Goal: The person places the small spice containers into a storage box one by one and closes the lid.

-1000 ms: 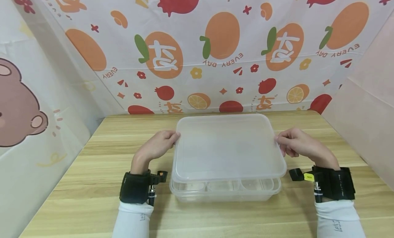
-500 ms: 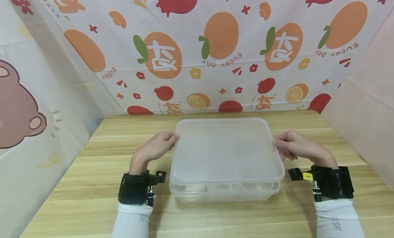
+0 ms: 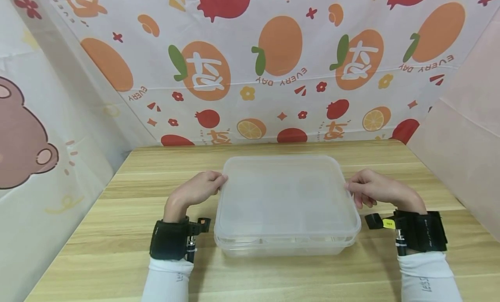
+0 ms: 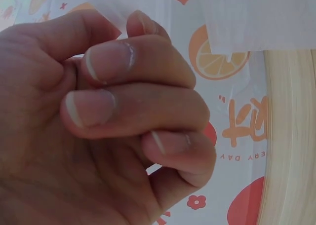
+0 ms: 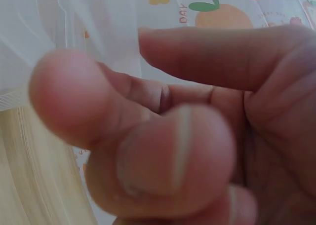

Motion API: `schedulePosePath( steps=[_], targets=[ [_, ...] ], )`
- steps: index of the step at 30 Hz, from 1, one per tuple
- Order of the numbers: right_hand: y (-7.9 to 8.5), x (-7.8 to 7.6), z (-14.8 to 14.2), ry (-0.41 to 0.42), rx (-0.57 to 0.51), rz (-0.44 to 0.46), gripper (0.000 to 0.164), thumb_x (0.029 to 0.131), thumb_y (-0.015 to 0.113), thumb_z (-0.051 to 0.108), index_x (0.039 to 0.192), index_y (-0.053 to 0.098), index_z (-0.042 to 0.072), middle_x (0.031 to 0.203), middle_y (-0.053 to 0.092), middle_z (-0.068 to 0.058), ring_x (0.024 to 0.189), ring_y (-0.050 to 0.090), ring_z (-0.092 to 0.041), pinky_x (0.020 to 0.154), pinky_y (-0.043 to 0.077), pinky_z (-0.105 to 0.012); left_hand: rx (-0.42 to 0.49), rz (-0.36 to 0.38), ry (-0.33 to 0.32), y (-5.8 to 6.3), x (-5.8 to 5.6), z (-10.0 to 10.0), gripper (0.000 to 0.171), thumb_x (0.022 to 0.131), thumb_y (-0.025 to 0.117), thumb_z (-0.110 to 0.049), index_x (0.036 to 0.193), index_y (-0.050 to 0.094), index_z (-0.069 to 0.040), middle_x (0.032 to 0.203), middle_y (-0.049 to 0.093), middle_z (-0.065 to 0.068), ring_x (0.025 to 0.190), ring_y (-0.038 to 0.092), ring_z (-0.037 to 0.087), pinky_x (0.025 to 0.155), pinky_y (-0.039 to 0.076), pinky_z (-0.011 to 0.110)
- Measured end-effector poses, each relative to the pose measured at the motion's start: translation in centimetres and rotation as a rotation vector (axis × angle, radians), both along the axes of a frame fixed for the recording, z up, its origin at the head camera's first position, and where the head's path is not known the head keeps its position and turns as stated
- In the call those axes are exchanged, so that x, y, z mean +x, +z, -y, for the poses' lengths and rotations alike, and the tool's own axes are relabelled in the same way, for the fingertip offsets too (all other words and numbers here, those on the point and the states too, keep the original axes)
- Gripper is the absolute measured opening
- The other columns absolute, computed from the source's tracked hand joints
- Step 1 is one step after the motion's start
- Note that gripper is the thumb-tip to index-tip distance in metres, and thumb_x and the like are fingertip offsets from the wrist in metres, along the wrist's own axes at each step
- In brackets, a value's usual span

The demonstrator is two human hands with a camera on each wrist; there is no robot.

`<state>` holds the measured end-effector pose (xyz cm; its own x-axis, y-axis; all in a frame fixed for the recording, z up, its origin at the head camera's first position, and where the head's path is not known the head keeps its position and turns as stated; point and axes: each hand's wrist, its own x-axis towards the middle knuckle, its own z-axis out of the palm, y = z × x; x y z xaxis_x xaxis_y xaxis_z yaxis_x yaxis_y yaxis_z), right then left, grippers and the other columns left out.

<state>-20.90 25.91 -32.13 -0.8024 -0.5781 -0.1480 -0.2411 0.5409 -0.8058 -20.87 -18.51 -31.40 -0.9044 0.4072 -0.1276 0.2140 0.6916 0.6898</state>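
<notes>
A frosted translucent lid (image 3: 285, 195) lies over a clear plastic box (image 3: 285, 251) in the head view, with a narrow gap showing along the front edge. Dim outlines of compartments show through that gap. My left hand (image 3: 201, 188) pinches the lid's left edge between thumb and index finger. On the opposite edge, my right hand (image 3: 379, 190) pinches the lid the same way. The left wrist view shows the left hand's other fingers (image 4: 143, 109) curled toward the palm. In the right wrist view the right thumb (image 5: 197, 55) touches the lid's edge.
The box stands on a light wooden table (image 3: 129, 232). Behind the table hangs a fruit-print cloth (image 3: 250, 76). Another cloth with a bear print (image 3: 23, 137) hangs on the left, and a pale cloth (image 3: 465, 132) on the right. Each wrist wears a black camera strap.
Both hands have lowered the lid toward the box and slightly toward me. The gap at the front has narrowed, and the lid's far edge has come down. The box has stayed in place.
</notes>
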Motion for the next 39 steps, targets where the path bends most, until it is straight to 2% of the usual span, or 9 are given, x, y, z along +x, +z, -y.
schedulePosePath(
  steps=[12, 21, 27, 31, 35, 39],
  targets=[
    [-0.5, -0.2, 0.2, 0.029, 0.024, 0.035, 0.030, 0.105, 0.049, 0.007, 0.082, 0.067, 0.000, 0.060, 0.059, -0.007, 0.047, 0.046, -0.010, 0.046, 0.036, -0.022, -0.037, 0.046, 0.021, -0.1, 0.2, -0.1, 0.033, 0.109, 0.041, -0.020, 0.102, 0.065, 0.001, 0.098, 0.058, 0.013, 0.094, 0.053, 0.030, 0.085, 0.045, 0.047],
    [-0.8, -0.4, 0.5, 0.047, 0.050, 0.056, 0.032, 0.104, 0.051, 0.007, 0.077, 0.067, 0.000, 0.060, 0.059, -0.004, 0.047, 0.046, -0.009, 0.046, 0.035, -0.021, -0.076, 0.086, 0.021, -0.3, 0.2, -0.2, 0.034, 0.108, 0.042, -0.019, 0.084, 0.059, -0.004, 0.083, 0.050, 0.008, 0.082, 0.049, 0.025, 0.073, 0.039, 0.039],
    [-0.9, -0.3, 0.5, 0.039, 0.072, 0.058, 0.034, 0.104, 0.053, 0.009, 0.073, 0.065, 0.000, 0.060, 0.060, -0.007, 0.047, 0.047, -0.010, 0.046, 0.037, -0.021, -0.088, 0.100, 0.025, -0.3, 0.2, -0.1, 0.034, 0.108, 0.043, -0.019, 0.080, 0.057, -0.004, 0.078, 0.046, 0.006, 0.075, 0.046, 0.021, 0.068, 0.036, 0.036],
    [-0.9, -0.2, 0.6, 0.048, 0.069, 0.089, 0.034, 0.103, 0.054, 0.009, 0.075, 0.063, -0.007, 0.061, 0.060, -0.008, 0.047, 0.048, -0.010, 0.047, 0.038, -0.021, -0.112, 0.106, 0.033, -0.4, 0.2, -0.2, 0.036, 0.108, 0.045, -0.019, 0.078, 0.058, -0.004, 0.075, 0.045, 0.005, 0.070, 0.042, 0.020, 0.065, 0.033, 0.034],
    [-1.0, -0.2, 0.6, 0.065, 0.054, 0.115, 0.033, 0.103, 0.055, 0.009, 0.081, 0.060, -0.014, 0.061, 0.060, -0.010, 0.048, 0.049, -0.010, 0.047, 0.038, -0.021, -0.121, 0.112, 0.041, -0.4, 0.3, -0.2, 0.035, 0.107, 0.046, -0.019, 0.078, 0.058, -0.004, 0.077, 0.045, 0.006, 0.072, 0.042, 0.021, 0.065, 0.033, 0.035],
    [-1.0, -0.2, 0.6, 0.074, 0.050, 0.113, 0.033, 0.103, 0.055, 0.010, 0.080, 0.061, -0.014, 0.061, 0.061, -0.010, 0.048, 0.049, -0.009, 0.047, 0.038, -0.021, -0.108, 0.131, 0.049, -0.4, 0.2, -0.2, 0.035, 0.107, 0.047, -0.019, 0.078, 0.059, -0.004, 0.074, 0.044, 0.005, 0.070, 0.041, 0.020, 0.065, 0.032, 0.034]
  ],
)
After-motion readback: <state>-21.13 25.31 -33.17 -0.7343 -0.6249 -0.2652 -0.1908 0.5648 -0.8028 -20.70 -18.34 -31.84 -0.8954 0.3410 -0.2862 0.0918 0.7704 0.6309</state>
